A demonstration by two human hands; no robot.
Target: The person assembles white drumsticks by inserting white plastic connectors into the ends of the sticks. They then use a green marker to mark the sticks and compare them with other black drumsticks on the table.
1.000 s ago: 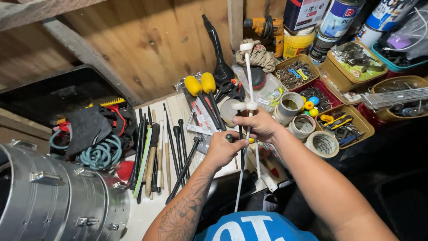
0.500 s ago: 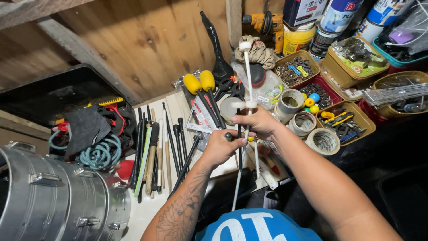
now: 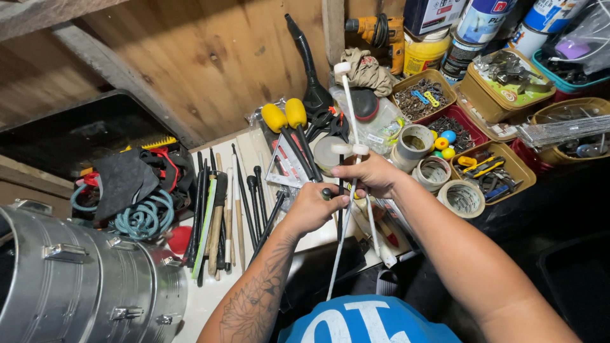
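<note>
My right hand (image 3: 368, 174) grips a bundle of thin white sticks (image 3: 349, 108) with white knob ends, held upright above the bench; their lower ends stick out below my hands. My left hand (image 3: 311, 206) is closed on a dark handle with a round black end, right beside the white sticks and touching my right hand. Two mallets with yellow heads (image 3: 286, 115) lie just behind my hands. A row of dark and wooden sticks (image 3: 219, 209) lies left of my left hand.
A shiny metal drum shell (image 3: 76, 286) fills the lower left. Rolls of tape (image 3: 462, 198), trays of screws and small parts (image 3: 422, 95), paint cans (image 3: 476, 25) and a yellow drill (image 3: 381, 32) crowd the right and back. Coiled teal cord (image 3: 143, 219) lies left. A wooden wall stands behind.
My hands stay together with the white sticks; they have shifted only slightly, and the sticks remain upright.
</note>
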